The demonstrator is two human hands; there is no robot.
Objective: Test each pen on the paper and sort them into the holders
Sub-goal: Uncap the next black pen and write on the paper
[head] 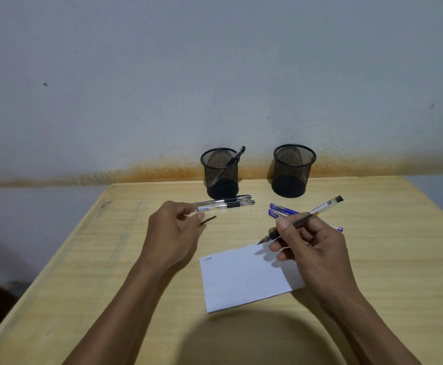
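Altogether two holders (219, 172), six pens (225, 203), one paper (244, 277).

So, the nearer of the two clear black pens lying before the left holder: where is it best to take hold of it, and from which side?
Grip the nearer clear pen at its bare clear barrel, from above. It lies flat, touching its twin on the far side, so pinch it there and lift it. The left hand is already beside that end.
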